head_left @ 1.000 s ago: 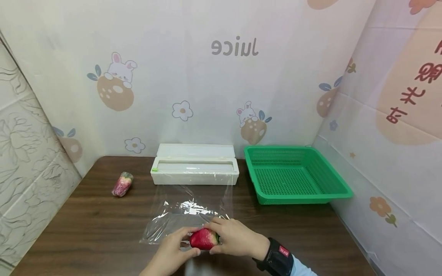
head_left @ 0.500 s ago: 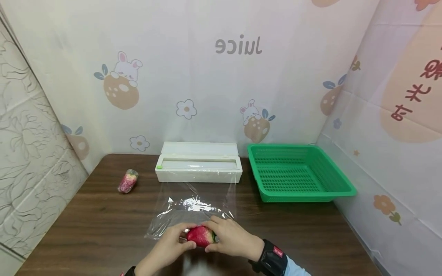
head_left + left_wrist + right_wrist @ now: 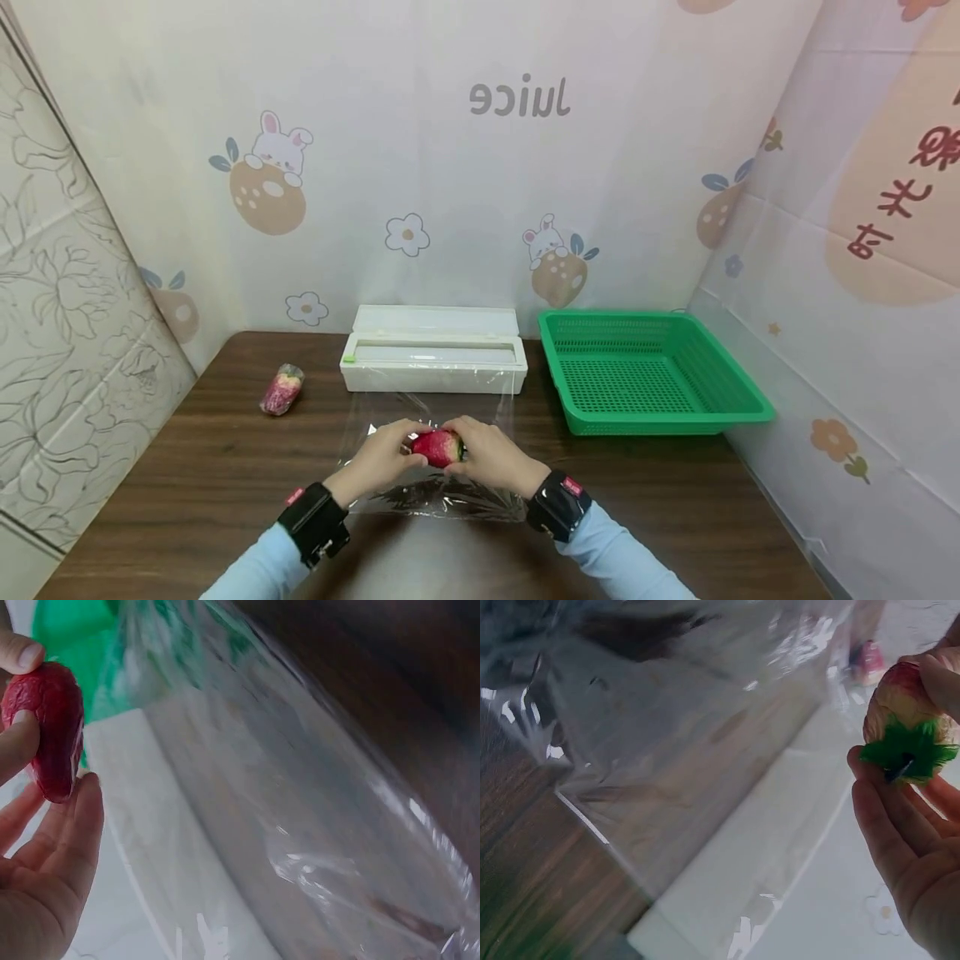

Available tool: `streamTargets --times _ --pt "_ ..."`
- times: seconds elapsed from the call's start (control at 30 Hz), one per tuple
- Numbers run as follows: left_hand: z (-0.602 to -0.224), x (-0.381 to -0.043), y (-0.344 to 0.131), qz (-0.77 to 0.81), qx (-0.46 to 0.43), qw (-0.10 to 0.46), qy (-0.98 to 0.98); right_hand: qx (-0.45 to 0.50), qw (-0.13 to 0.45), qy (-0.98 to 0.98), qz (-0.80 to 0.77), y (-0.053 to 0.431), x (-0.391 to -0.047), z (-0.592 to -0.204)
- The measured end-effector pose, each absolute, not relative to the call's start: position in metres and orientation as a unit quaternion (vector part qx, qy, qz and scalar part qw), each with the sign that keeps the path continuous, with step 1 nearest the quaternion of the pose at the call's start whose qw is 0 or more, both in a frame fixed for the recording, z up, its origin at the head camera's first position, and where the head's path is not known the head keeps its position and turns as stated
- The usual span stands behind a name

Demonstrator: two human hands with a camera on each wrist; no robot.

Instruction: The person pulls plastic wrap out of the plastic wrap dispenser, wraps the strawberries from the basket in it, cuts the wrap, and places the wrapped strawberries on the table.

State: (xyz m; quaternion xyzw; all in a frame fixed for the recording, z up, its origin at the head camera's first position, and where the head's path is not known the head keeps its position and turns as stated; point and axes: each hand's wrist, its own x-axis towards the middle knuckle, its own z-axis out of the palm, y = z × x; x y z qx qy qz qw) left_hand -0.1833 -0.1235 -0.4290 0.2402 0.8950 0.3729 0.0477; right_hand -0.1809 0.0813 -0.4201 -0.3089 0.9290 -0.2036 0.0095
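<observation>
While the left hand [image 3: 381,458] pinches the red end of a strawberry [image 3: 437,448], the right hand [image 3: 495,457] grips its leafy end, so both grasp it between thumb and fingers. The fruit is over clear plastic wrap [image 3: 442,502], which stretches across the brown table [image 3: 165,475] from an open white box [image 3: 433,381]. A green basket [image 3: 667,428] sits to the box's right; a wrapped strawberry [image 3: 282,390] lies to its left.

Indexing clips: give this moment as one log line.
left hand: holds red fruit | right hand: holds it | clear film: extends from white box
</observation>
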Motion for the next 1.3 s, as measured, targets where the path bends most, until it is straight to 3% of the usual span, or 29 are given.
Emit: streamTargets --times 0.8,1.3 --pt "-0.454 -0.202 -0.123 0.319 0.223 0.096 0.916 -0.299 0.082 0.934 -0.176 0.068 -0.205 -0.446" --pt "-0.464 -0.2 -0.126 0.314 0.221 0.097 0.918 -0.298 0.054 0.941 -0.149 0.061 -0.203 -0.453"
